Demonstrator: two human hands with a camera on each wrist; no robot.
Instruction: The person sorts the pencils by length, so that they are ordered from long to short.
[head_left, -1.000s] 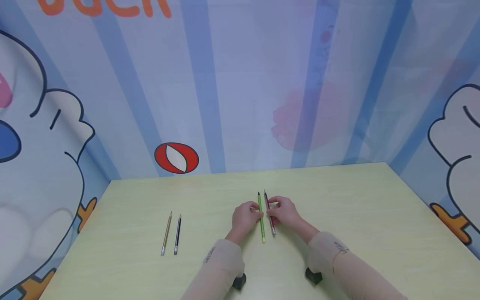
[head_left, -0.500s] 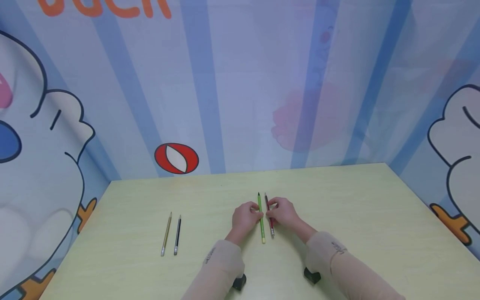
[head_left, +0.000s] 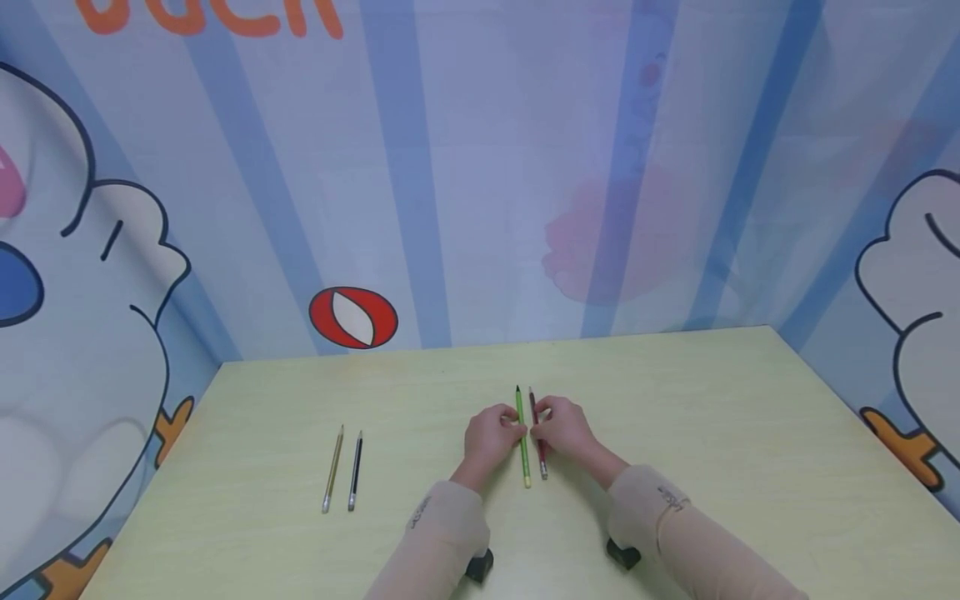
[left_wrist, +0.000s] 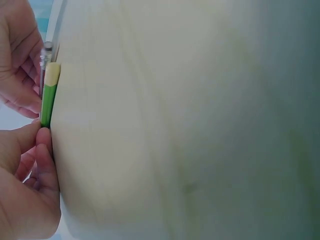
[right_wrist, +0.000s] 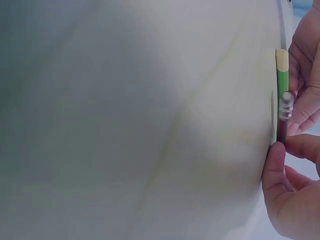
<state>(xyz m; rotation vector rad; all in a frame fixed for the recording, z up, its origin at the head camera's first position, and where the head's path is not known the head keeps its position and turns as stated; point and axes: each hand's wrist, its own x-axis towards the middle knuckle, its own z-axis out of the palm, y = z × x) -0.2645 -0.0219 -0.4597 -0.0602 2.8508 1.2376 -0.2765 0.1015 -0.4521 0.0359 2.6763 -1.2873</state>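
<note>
A green pencil with a pale yellow end lies at the middle of the table, its dark tip toward the wall. My left hand pinches it between thumb and fingers; the left wrist view shows the green pencil's pale end sticking out from the fingertips. Just to its right lies a dark red pencil with a metal-banded eraser, nearly parallel and a small gap away. My right hand pinches this one, and its eraser end shows in the right wrist view.
Left on the table lie a gold pencil and a black pencil, side by side with a gap. A printed backdrop rises behind the table's far edge. Dark wrist devices sit under both sleeves.
My right hand has shifted slightly left and nearer with the dark red pencil, which now lies closer to the green one and straighter alongside it. The left hand has stayed in place.
</note>
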